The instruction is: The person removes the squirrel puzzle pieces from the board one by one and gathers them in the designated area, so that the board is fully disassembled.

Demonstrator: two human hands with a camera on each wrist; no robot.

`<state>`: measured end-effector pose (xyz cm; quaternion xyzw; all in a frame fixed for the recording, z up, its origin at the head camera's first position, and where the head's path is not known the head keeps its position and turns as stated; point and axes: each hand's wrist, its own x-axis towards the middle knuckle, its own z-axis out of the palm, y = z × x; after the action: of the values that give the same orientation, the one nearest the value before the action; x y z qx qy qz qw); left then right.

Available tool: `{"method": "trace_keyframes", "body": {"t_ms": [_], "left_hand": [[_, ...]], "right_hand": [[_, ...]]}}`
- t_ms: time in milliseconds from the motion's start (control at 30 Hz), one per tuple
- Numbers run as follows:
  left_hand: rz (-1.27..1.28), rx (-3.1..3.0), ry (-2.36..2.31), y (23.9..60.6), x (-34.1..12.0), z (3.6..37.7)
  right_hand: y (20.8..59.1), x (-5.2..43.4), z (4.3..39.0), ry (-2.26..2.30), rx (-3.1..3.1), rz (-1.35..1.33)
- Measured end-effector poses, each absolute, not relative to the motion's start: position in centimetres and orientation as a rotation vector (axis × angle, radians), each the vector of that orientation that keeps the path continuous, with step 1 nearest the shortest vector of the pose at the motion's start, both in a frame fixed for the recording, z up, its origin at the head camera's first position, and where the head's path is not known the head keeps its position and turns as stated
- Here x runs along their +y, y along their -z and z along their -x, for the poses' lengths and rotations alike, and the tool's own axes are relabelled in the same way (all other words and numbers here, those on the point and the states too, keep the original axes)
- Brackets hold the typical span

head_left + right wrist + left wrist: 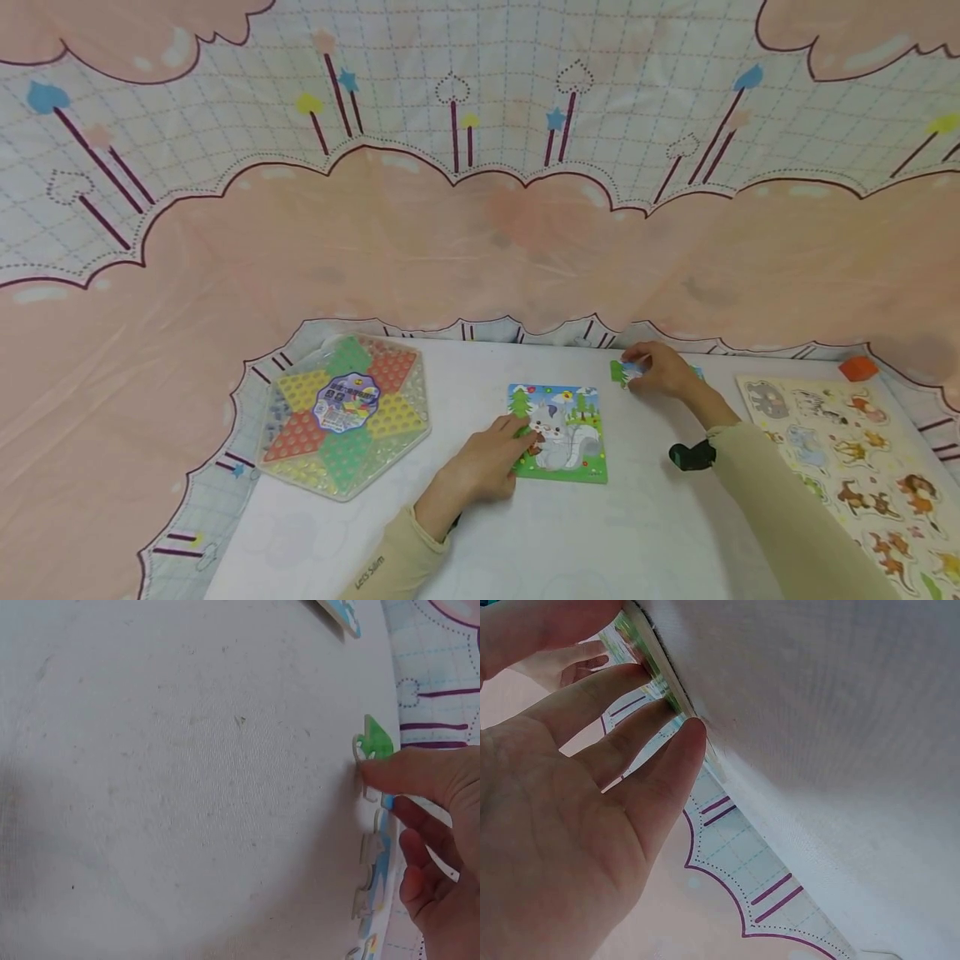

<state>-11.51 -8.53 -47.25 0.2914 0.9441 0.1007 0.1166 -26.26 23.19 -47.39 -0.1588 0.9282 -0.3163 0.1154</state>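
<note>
Green-tipped loose jigsaw pieces (625,371) sit under the right hand (660,373), near the far edge of the white tablecloth (645,533), apart from the squirrel puzzle board (561,433). The right wrist view shows fingers curled down, one fingertip (382,774) pressing the green tree-shaped piece (373,742), with more interlocked pieces (373,877) just under the palm.

Risk, as I judge it: those pieces look thin and only loosely joined. A one-finger press or a sideways drag could split the cluster or push it off the table edge, which is close. Lifting by a single tab could bend it.

Left hand (487,467) rests on the board's near-left corner, fingers spread and nearly straight, fingertips (690,735) touching the green edge (656,671). If that pressure lets go, the board may skid on the cloth.

Board itself: rectangular, green border, grey squirrel, trees, blue sky, lying flat mid-table.

Further out: hexagonal multicoloured checkers board (345,412) to the left, animal peg puzzle (855,467) to the right, orange block (857,367) behind it.
</note>
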Motion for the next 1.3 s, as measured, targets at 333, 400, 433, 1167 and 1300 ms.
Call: {"method": "trace_keyframes", "body": {"t_ms": [333,400,433,1167,1300], "left_hand": [[-0.856,2.763,-0.271,47.4,-8.5,11.5],[-0.862,2.764,-0.267,47.4,-8.4,11.5],[-0.863,2.764,-0.266,47.3,-8.4,11.5],[-0.884,2.779,-0.322,47.8,-8.8,11.9],[-0.901,2.786,-0.339,47.8,-8.7,12.0]], "right_hand": [[47.4,23.1,25.9,0.925,2.736,0.435],[47.5,23.3,25.9,0.931,2.739,0.427],[47.5,23.4,25.8,0.934,2.741,0.424],[47.7,20.2,20.2,1.068,2.769,0.788],[47.8,19.5,18.9,1.046,2.712,0.779]]}}
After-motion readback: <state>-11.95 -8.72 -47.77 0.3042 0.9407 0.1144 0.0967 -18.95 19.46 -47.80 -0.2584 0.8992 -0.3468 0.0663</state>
